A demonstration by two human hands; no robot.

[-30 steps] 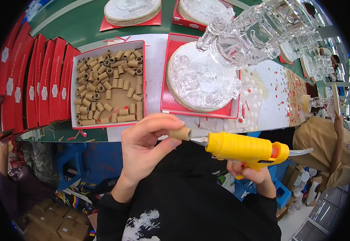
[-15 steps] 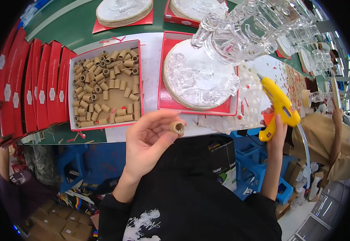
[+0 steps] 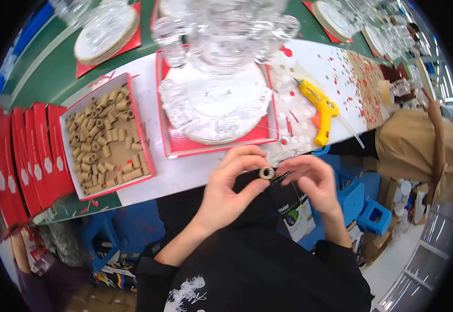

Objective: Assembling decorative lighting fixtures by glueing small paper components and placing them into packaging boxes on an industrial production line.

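Observation:
A short brown cardboard tube (image 3: pixel 266 172) is pinched between the thumb and fingers of my left hand (image 3: pixel 226 195), just beyond the table's near edge. Its open end faces up toward me. Close on its right is my right hand (image 3: pixel 316 183), with fingers curved and apart; whether a fingertip touches the tube I cannot tell. The yellow glue gun (image 3: pixel 321 110) lies on the table beyond my right hand. At the left, a shallow red-and-white box (image 3: pixel 142 130) holds many similar tubes.
Ahead, a red tray (image 3: pixel 260 136) carries a stack of round white discs (image 3: pixel 218 96) with clear ornate plastic pieces (image 3: pixel 221 39) on it. Red boxes (image 3: pixel 29 161) stand in a row at far left. Blue stools (image 3: pixel 376 216) are below right. Other people are partly visible at both sides.
My right hand has let go of the glue gun, now on the table, and come beside the tube. My left hand, still holding the tube, appears farther right. The view has shifted.

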